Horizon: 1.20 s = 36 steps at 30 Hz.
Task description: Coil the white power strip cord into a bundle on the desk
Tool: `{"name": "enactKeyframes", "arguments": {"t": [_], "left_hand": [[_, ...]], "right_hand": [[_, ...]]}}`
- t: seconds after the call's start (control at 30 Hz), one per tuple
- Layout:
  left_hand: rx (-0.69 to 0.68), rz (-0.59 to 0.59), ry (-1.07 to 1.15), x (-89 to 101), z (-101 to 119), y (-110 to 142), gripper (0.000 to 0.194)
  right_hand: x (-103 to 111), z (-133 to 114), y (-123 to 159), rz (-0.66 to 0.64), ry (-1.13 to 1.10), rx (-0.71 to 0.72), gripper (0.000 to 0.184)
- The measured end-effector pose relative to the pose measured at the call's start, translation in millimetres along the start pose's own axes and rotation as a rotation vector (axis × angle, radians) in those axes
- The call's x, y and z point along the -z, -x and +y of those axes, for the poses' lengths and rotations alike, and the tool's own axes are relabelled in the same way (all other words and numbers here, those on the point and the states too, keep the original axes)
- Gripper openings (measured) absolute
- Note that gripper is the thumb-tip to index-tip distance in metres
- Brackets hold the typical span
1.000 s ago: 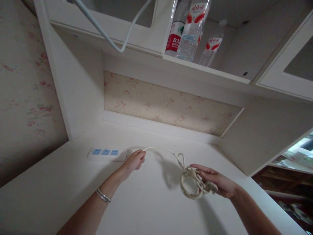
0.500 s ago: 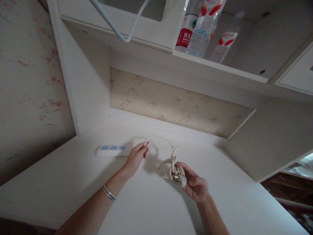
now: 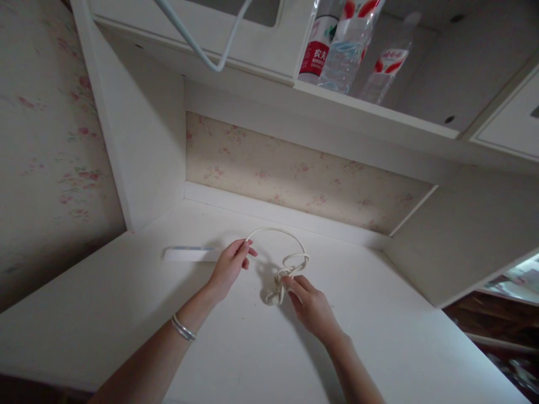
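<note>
Floral wallpaper (image 3: 261, 163) lines the recess behind the power strip (image 3: 189, 255), which sits on a white tabletop (image 3: 236, 353); plastic bottles (image 3: 343, 59) stand on a shelf (image 3: 404, 119) above and right of the strip. Just beside the strip's right end, the left hand (image 3: 229, 266) pinches the cream cord (image 3: 272, 229) between thumb and forefinger. From there the cord arcs slackly to a tangled bundle (image 3: 279, 280), farther right of the strip, where the right hand (image 3: 314, 308) is closed on the coils. Whether cord and strip join cannot be told, as the left hand hides that end. Good handling here probably means a light pinch near the strip, a soft, full grip on the bundle and slack in the arc; a hard tug would likely tighten the crossings and, if they are joined, drag the strip.
</note>
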<state>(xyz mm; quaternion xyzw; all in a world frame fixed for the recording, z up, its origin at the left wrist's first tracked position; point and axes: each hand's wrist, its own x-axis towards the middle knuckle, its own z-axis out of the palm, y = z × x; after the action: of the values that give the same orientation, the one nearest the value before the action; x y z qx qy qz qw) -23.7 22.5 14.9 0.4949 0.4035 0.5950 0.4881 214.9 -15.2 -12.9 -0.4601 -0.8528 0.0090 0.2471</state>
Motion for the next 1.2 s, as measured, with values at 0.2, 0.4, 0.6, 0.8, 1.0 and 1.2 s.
{"name": "enactKeyframes", "arguments": {"t": [0.2,0.4,0.6,0.8,1.0,1.2], "left_hand": [[0.009,-0.016,-0.035,0.3,-3,-1,0.039],[0.086,-0.039,-0.025,-2.3,-3,-1,0.038],[0.061,-0.069,-0.007,3.9,5,-3,0.026],[0.029,-0.142,-0.161,15.5,6,-9,0.014],[-0.042,-0.239,-0.514,15.8,-6,-7,0.033],[-0.033,-0.187,-0.432,6.5,-12,-3,0.041]], "right_hand": [[11,-2,-13,-0.011,0.511,0.17,0.03],[5,7,-9,0.062,0.367,0.088,0.009],[3,2,-9,0.328,-0.493,-0.415,0.029],[43,17,-29,0.813,-1.253,-0.597,0.032],[79,60,-19,0.99,-1.337,-0.609,0.032],[66,51,1,0.671,-1.355,-0.647,0.028]]}}
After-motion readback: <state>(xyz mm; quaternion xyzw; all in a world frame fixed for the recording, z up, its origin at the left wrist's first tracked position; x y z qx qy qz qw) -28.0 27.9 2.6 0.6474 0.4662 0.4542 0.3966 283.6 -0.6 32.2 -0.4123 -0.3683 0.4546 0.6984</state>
